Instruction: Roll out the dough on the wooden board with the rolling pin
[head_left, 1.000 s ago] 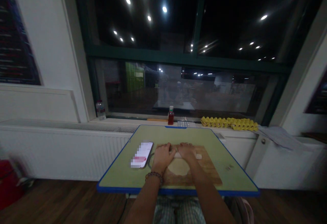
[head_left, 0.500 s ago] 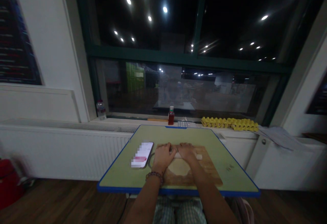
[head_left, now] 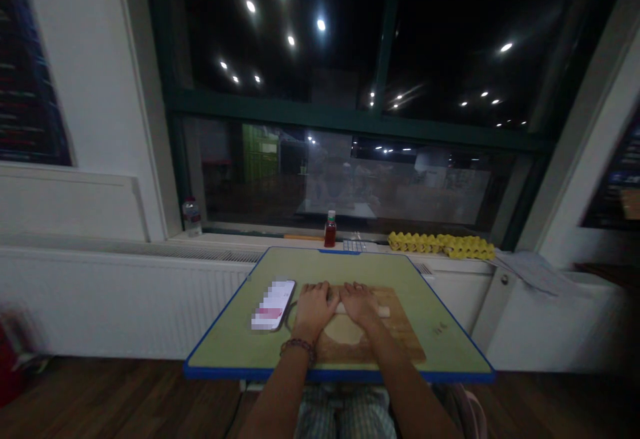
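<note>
Dough [head_left: 343, 329]: a pale, flattened round on the near part of the wooden board [head_left: 403, 332], between our forearms. Its far edge reaches the rolling pin [head_left: 384, 311]; we cannot tell whether the pin rests on it.

Pin lies crosswise beneath our hands, its right end showing. Left hand [head_left: 315, 307] and right hand [head_left: 360, 302] lie over it, side by side, fingers pointing away from us. Fingers look close together rather than widely spread; whether they curl under the pin, we cannot tell.

We judge the step to be rolling out, the round already thin-looking. Next stroke, in our view, calls for level pressure from both palms and a check of the far edge.

Outward: phone [head_left: 274, 309] left of the board on the green table [head_left: 340, 262]; on the sill beyond, a red-filled bottle [head_left: 330, 230] and yellow egg trays [head_left: 440, 245].
</note>
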The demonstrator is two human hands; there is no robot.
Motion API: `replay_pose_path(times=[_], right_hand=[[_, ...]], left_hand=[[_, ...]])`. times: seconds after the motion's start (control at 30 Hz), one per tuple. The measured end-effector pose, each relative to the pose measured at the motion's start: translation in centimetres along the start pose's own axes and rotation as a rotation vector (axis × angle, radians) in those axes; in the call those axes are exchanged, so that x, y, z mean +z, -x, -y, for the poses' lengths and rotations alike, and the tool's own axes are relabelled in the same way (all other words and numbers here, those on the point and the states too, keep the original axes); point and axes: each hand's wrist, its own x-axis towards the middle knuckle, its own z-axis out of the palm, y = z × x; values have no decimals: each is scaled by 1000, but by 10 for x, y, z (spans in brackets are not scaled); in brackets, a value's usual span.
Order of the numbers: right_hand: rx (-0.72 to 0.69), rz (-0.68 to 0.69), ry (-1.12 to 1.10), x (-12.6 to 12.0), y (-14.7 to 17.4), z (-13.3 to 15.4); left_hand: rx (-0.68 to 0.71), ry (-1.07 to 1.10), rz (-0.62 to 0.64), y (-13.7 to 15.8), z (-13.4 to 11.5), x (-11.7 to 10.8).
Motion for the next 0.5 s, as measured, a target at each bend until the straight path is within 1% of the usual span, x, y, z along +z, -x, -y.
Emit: replay_pose_path(times=[0.1,0.27,0.5], right_hand=[[-2,27,2,-1,3,1],[13,16,-45,-4,10,3],[46,2,-90,-2,15,5]], left_hand=[[35,3,-1,1,1,2],[49,29,10,2,3,5],[23,-16,96,3,-1,-2]])
